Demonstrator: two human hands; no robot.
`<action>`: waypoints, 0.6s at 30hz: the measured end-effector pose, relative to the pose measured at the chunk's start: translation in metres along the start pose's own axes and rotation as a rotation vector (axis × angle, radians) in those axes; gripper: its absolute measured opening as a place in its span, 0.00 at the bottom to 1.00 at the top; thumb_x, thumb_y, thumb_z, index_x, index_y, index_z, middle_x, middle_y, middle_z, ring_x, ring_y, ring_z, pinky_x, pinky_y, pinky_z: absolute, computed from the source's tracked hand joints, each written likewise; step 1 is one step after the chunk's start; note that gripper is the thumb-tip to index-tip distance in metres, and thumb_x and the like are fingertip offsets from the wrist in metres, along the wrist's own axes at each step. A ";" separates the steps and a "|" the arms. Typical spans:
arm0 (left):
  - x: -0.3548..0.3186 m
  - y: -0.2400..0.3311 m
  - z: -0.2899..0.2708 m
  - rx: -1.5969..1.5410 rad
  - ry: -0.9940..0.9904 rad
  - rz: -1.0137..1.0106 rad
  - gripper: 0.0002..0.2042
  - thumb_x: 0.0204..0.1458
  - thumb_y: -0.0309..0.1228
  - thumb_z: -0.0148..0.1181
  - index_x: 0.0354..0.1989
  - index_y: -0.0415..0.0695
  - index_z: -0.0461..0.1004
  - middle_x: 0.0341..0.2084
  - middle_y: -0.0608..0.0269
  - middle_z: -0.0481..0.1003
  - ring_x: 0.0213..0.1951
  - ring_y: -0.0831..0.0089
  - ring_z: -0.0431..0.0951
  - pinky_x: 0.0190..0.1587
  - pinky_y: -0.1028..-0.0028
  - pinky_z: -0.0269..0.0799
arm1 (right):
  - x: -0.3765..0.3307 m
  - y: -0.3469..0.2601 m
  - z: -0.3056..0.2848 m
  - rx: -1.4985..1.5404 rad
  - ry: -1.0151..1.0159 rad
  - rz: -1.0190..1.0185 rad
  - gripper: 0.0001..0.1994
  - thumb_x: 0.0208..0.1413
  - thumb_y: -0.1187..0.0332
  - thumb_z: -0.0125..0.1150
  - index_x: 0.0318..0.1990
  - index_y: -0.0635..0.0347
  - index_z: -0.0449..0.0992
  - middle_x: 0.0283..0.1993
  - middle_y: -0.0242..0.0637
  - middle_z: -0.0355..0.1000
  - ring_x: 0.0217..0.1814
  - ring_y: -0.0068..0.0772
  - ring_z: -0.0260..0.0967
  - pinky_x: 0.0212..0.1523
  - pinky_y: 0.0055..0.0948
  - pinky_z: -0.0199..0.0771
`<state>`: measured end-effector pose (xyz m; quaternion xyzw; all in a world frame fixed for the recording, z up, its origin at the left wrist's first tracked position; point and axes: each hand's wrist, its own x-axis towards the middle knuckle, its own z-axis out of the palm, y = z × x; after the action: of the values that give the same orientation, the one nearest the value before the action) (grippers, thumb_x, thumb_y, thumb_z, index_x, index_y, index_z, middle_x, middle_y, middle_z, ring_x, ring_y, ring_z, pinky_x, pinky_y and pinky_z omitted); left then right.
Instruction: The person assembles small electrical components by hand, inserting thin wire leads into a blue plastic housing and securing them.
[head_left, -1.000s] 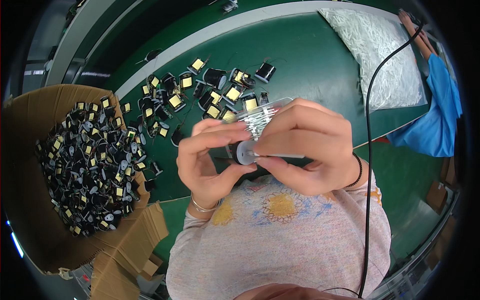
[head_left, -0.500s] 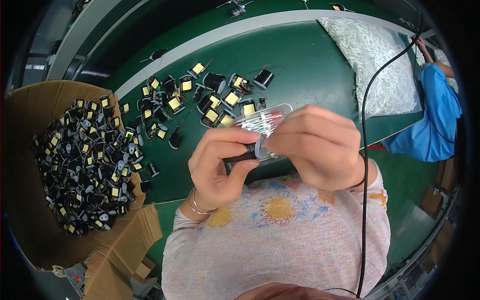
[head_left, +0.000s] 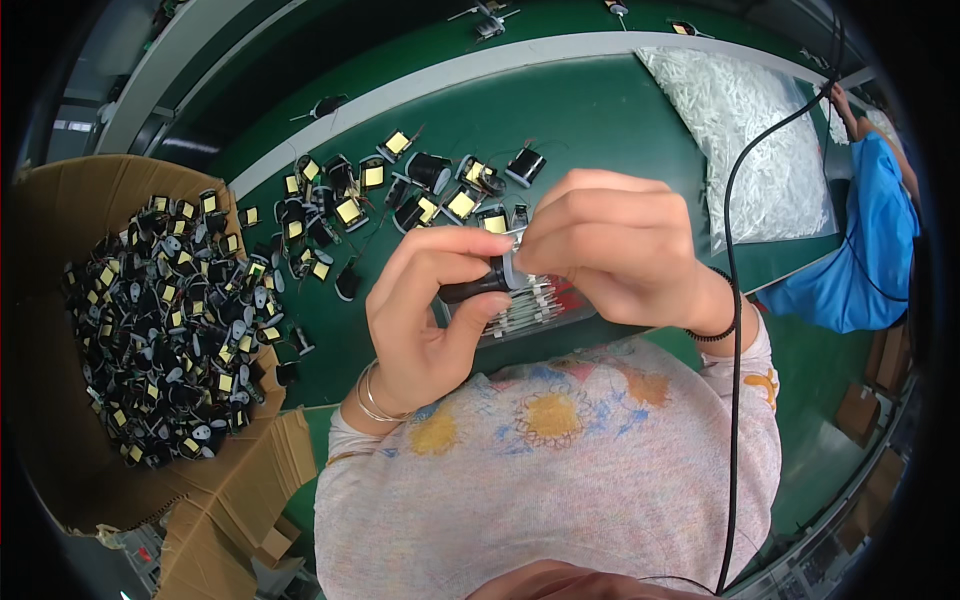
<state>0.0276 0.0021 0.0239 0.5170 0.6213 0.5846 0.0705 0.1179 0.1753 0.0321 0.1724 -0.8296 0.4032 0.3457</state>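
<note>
My left hand (head_left: 415, 315) is closed around a small black cylindrical part (head_left: 468, 289), its thumb below and fingers above. A grey disc-shaped end (head_left: 511, 268) on that part faces right. My right hand (head_left: 625, 250) pinches at this grey end, and its fingertips hide whatever they hold. Just beneath the hands sits a clear plastic box (head_left: 575, 320) of thin pieces with white ends and some red among them, partly covered by my hands. Beyond lie several loose black parts with yellow pads (head_left: 460, 204) on the green table.
At left stands a cardboard box (head_left: 60, 190) heaped with similar black parts. A clear bag of small white pieces (head_left: 750, 140) lies at the far right. A black cable (head_left: 733, 300) hangs down past my right wrist. Another person's blue sleeve (head_left: 850, 260) is at the right.
Both hands have moved slightly farther from my body with the black part, the right hand rising most. More of the clear box's near side now shows below them.
</note>
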 end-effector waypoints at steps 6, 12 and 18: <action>0.009 -0.004 0.006 0.093 0.019 0.042 0.10 0.44 0.23 0.63 0.30 0.34 0.67 0.37 0.48 0.74 0.38 0.63 0.75 0.37 0.75 0.70 | -0.014 -0.008 0.014 -0.061 0.183 0.054 0.12 0.27 0.87 0.57 0.26 0.67 0.77 0.26 0.39 0.73 0.27 0.35 0.71 0.28 0.27 0.71; 0.017 -0.026 0.009 -0.377 0.116 -0.114 0.08 0.48 0.23 0.59 0.35 0.36 0.67 0.52 0.48 0.63 0.41 0.78 0.69 0.40 0.81 0.68 | 0.009 0.002 0.002 0.206 0.172 0.344 0.05 0.48 0.74 0.60 0.32 0.66 0.77 0.27 0.39 0.74 0.29 0.32 0.73 0.32 0.24 0.73; 0.021 -0.036 0.015 -0.435 0.179 -0.140 0.08 0.50 0.24 0.58 0.35 0.36 0.66 0.52 0.48 0.61 0.43 0.75 0.69 0.48 0.75 0.68 | -0.009 -0.005 0.019 0.381 0.378 0.408 0.21 0.54 0.63 0.56 0.53 0.65 0.68 0.42 0.42 0.71 0.47 0.34 0.71 0.45 0.30 0.73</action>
<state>0.0086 0.0350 0.0010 0.3913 0.5187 0.7420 0.1652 0.1184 0.1576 0.0201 -0.0136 -0.6781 0.6366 0.3670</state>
